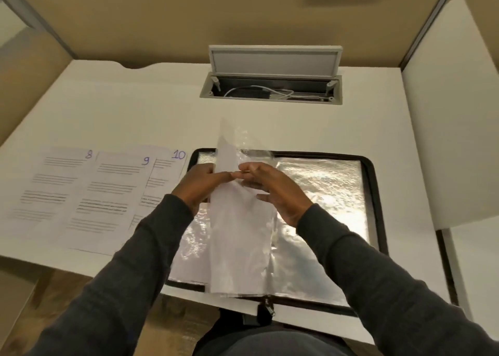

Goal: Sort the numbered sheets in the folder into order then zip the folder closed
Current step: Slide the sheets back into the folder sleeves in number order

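Observation:
A black zip folder (374,183) lies open on the white desk, its clear plastic sleeves shining. One sleeve with a white sheet (237,242) in it stands raised over the folder's spine. My left hand (201,184) holds the sheet's left edge near its top. My right hand (272,188) pinches the sleeve's plastic (243,142) beside it, fingertips almost meeting the left hand's. Three printed sheets lie to the left of the folder, marked 8 (56,183), 9 (108,193) and 10 (166,172), each overlapping its neighbour. The zip pull (267,308) hangs at the folder's near edge.
An open cable hatch (271,86) with white cables sits in the desk behind the folder, its lid tilted up. Beige partition walls (162,18) close the desk at the back and the left, and a white panel (453,112) stands on the right. The desk's near edge runs under my forearms.

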The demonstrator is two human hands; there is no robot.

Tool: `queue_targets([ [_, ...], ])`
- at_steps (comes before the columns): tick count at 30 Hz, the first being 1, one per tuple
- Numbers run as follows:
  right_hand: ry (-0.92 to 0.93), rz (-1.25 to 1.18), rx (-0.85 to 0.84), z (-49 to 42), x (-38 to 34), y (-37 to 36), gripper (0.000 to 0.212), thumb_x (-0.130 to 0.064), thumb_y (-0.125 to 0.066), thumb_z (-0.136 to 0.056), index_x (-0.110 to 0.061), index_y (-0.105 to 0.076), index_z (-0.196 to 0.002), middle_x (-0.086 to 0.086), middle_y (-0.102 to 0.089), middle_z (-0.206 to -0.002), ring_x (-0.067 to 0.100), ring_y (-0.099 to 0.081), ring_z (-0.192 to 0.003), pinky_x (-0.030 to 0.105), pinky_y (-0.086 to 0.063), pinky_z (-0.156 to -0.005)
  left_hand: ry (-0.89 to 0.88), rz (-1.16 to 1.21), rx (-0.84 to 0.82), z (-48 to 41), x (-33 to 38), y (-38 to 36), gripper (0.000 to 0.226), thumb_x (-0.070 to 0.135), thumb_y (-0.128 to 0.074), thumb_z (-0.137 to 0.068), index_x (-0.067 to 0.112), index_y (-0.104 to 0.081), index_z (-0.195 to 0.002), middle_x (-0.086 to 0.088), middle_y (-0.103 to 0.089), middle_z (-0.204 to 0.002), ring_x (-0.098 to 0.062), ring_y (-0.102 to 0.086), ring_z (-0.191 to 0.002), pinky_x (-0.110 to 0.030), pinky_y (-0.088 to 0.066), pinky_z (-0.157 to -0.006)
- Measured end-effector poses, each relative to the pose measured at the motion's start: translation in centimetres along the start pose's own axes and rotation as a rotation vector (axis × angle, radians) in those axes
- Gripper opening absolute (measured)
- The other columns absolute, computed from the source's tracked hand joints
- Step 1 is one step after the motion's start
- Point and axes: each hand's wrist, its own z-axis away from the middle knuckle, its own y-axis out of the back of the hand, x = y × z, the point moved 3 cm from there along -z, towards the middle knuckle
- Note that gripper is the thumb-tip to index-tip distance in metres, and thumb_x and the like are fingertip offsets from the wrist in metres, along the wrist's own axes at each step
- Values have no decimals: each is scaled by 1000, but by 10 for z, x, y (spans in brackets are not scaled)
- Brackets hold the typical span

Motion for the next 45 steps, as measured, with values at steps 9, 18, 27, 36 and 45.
queue_targets([
  [9, 177, 1233, 82, -50, 71, -88, 84, -76, -37, -90, -31, -20, -159, 6, -4, -170, 32, -4, -155, 55, -10, -123, 0, -323, 161, -60, -83, 83, 27, 25, -78, -79, 1, -65, -79, -12, -68, -75, -26, -64, -69, -43, -59, -76],
  [18, 37, 1573, 149, -69, 132, -107, 91, -83, -15, -86, -35, 8, -160, 7, 27, -164, 39, 24, -151, 64, 14, -117, -68, -410, 150, -84, -122, 88, 14, 25, -69, -86, 17, -61, -77, -4, -67, -81, -24, -66, -77, -41, -60, -73],
  [27, 113, 1514, 122, -103, 100, -159, 94, -79, -17, -85, -28, 1, -161, 10, 23, -166, 35, 22, -152, 56, 16, -118, -101, -429, 414, -78, -132, 188, 21, 34, -68, -88, 17, -61, -79, -2, -65, -85, -20, -61, -81, -28, -48, -74],
  [36, 275, 1529, -255, -160, 94, -270, 79, -62, -39, -99, -28, -4, -161, 6, 14, -168, 29, 7, -156, 46, 4, -123, 48, -565, 769, -68, -196, 328, 49, 37, -70, -84, 10, -56, -123, -16, -51, -123, -34, -47, -117, -47, -43, -97],
  [45, 283, 1632, -395, -193, 104, -322, 76, -63, -36, -100, -34, 0, -160, 5, 22, -166, 30, 19, -153, 50, 13, -122, 347, -603, 856, -60, -254, 431, 88, 61, -60, -85, 7, -29, -147, -24, -30, -149, -41, -29, -137, -54, -30, -111],
])
